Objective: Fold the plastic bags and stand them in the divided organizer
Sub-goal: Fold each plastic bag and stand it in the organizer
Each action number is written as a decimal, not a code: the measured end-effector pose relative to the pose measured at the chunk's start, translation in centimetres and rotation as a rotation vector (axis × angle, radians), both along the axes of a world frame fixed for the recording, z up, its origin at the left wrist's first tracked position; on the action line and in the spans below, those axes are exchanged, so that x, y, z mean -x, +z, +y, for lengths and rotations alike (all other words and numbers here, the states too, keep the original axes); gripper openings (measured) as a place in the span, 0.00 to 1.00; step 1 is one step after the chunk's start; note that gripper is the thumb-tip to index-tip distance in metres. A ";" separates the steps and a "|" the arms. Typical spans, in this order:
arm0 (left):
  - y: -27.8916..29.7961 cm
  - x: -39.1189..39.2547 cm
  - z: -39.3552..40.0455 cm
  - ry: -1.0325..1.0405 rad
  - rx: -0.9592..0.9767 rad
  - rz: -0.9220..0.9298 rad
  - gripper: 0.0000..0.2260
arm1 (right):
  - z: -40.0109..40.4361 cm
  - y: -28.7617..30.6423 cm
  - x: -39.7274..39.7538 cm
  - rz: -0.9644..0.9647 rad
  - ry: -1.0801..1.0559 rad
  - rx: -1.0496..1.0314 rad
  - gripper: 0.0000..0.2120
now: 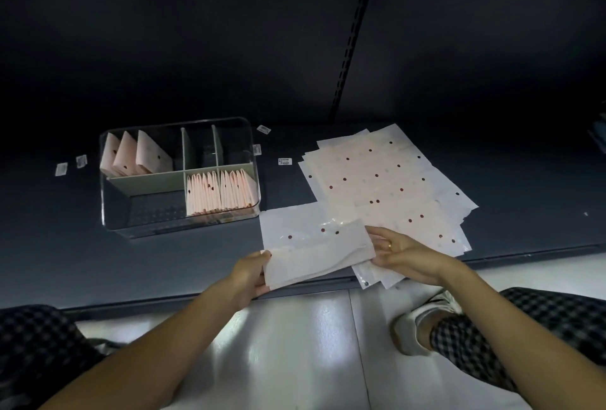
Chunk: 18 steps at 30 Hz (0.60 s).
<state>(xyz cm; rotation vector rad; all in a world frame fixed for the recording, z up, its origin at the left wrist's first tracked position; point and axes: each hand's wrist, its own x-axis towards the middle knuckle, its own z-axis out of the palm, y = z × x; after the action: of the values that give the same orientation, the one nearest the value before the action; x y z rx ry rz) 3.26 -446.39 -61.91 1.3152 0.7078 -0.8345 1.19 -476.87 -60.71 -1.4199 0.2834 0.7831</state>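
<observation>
A whitish plastic bag (314, 245) with dark red dots lies at the shelf's front edge, its near part folded over. My left hand (251, 273) grips its left end and my right hand (405, 253) pinches its right end. A spread pile of flat bags (387, 180) lies behind and to the right. The clear divided organizer (108, 212) stands to the left. Folded pink bags (218, 193) stand in its front right compartment, and three more folded bags (136, 153) lean in the back left one.
The dark shelf (49, 245) carries small white labels (70, 165) left of the organizer and more labels (284, 161) to its right. Its front edge runs just under my hands. Below are a pale floor, my checked trousers and a shoe (423, 321).
</observation>
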 end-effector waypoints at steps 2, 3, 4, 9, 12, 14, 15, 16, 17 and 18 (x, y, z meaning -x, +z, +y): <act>0.1 -0.1 -0.1 -0.024 -0.027 -0.003 0.07 | 0.5 -0.4 -0.4 -0.054 0.048 0.131 0.34; 0.3 -0.1 -0.2 -0.053 -0.047 -0.010 0.07 | 1.2 -0.2 -0.8 -0.090 0.062 0.235 0.35; 0.4 -0.2 -0.3 -0.078 -0.062 -0.017 0.07 | 1.8 -0.3 -1.3 -0.121 0.066 0.336 0.35; 0.3 -0.4 -1.0 -0.102 -0.308 -0.198 0.09 | 4.3 -0.8 -3.6 -0.271 -0.077 0.605 0.02; 0.2 0.1 -0.8 -0.145 -0.724 -0.709 0.09 | 4.5 -1.8 -5.2 -0.207 -0.102 0.753 0.24; 0.3 0.6 -0.4 -0.284 -0.841 -1.069 0.10 | 4.8 -2.2 -6.1 -0.170 -0.036 0.860 0.25; 0.1 0.8 -0.2 -0.402 -0.853 -1.204 0.11 | 4.8 -2.6 -6.4 -0.161 -0.020 0.897 0.24; -0.1 1.1 -0.2 -0.531 -0.841 -1.298 0.11 | 4.8 -2.7 -6.7 -0.145 -0.019 0.921 0.24; -0.3 1.5 -0.1 -0.646 -0.827 -1.360 0.12 | 4.8 -2.9 -7.0 -0.146 -0.017 0.939 0.24; -0.6 1.8 -0.1 -0.742 -0.827 -1.406 0.13 | 4.9 -3.0 -7.1 -0.132 -0.023 0.950 0.24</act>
<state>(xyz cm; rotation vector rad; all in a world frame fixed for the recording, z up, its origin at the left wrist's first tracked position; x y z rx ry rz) 1.43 -446.53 -62.54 2.4900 -0.7043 0.0701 8.33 -471.99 -63.69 -2.3392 0.6163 0.5345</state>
